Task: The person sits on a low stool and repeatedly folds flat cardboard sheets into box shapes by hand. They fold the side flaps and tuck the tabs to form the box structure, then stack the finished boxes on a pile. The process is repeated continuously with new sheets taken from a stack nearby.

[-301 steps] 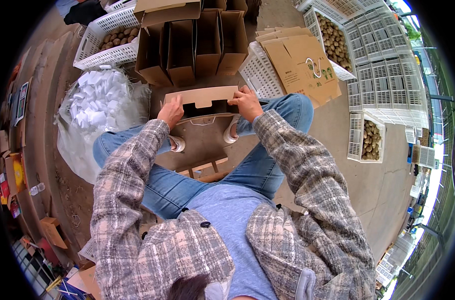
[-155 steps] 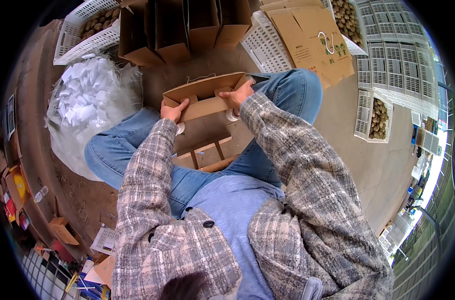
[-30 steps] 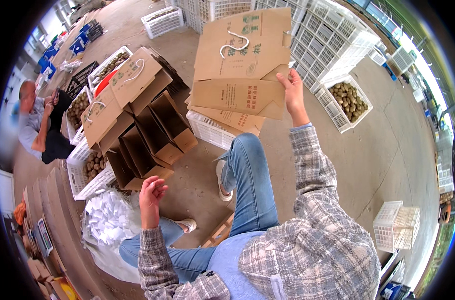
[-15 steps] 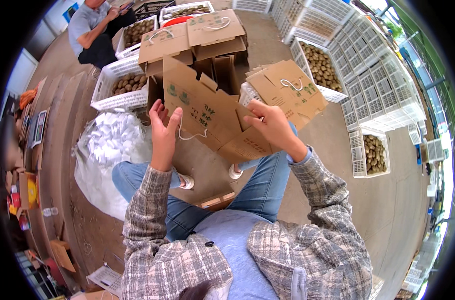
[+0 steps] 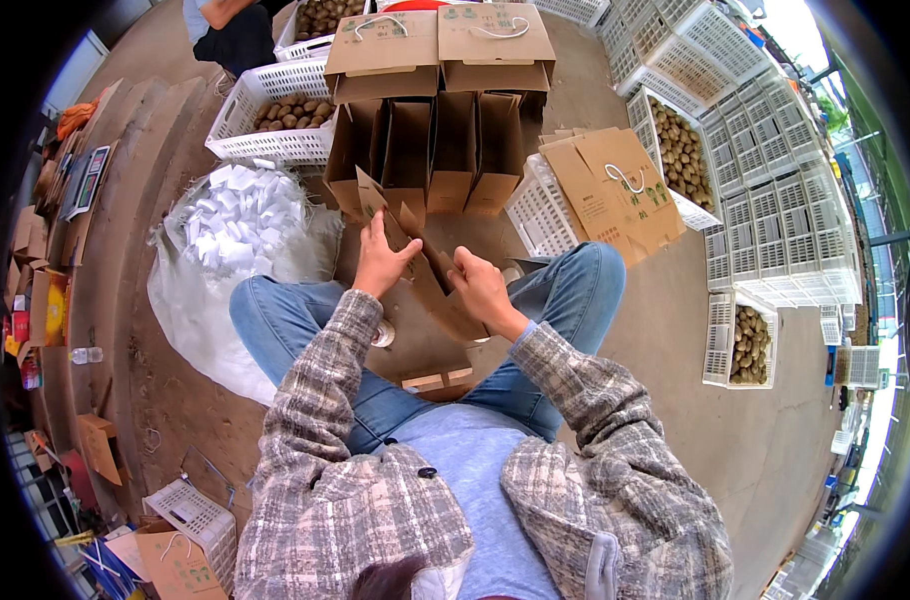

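I see a brown carton (image 5: pixel 439 302) at twelve o'clock from the seated person (image 5: pixel 465 470), between the left hand (image 5: pixel 380 258), fingers spread at its nine-o'clock side, and the right hand (image 5: pixel 483 290), pinching its four-o'clock edge.

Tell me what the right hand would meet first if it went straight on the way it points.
The right hand would first meet the slanting brown carton, which it seems to touch; beyond that, probably the row of open cartons, though depth is unclear.

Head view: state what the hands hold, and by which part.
A part-folded brown carton: the right hand grips its right edge; the left hand is at its left side, exact contact unclear.
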The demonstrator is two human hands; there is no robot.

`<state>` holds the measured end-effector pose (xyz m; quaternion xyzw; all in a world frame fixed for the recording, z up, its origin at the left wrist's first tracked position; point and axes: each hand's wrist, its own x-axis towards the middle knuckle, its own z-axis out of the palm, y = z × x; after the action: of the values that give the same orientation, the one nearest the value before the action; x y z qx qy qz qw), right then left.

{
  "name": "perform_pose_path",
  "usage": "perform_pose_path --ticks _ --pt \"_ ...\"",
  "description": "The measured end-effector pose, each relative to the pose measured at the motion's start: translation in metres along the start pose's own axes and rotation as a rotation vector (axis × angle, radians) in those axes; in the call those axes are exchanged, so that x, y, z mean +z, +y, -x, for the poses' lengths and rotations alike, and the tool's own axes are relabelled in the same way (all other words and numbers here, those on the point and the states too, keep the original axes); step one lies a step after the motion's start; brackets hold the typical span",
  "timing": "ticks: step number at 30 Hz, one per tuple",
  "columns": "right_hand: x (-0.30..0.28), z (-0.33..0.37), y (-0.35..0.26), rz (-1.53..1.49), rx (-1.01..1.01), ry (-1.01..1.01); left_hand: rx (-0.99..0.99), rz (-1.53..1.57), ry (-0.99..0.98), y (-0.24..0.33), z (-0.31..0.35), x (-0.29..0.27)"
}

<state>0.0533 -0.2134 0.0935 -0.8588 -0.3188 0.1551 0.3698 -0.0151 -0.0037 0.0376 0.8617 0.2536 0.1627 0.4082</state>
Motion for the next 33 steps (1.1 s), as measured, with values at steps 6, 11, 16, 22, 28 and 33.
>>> perform_pose_path --ticks 6,11,16,22,28,33 --pt "0.023 -0.007 0.045 0.058 0.051 0.131 -0.140 -0.105 -0.193 0.007 0.030 0.002" --pt "0.035 -0.021 0.064 0.079 0.041 0.224 -0.028 -0.202 -0.324 0.009 0.044 0.002" --pt "0.036 -0.035 0.079 0.083 0.209 0.182 0.141 -0.154 -0.473 0.015 0.040 -0.007" --pt "0.041 -0.033 0.056 0.072 0.367 0.227 0.517 -0.203 -0.473 0.009 -0.016 -0.020" --pt "0.033 0.002 0.034 0.606 -0.077 0.344 0.519 -0.294 -0.511 -0.002 -0.039 0.006" --pt "0.040 -0.014 0.050 0.610 -0.595 -0.073 0.653 -0.425 -0.491 -0.002 -0.056 0.017"
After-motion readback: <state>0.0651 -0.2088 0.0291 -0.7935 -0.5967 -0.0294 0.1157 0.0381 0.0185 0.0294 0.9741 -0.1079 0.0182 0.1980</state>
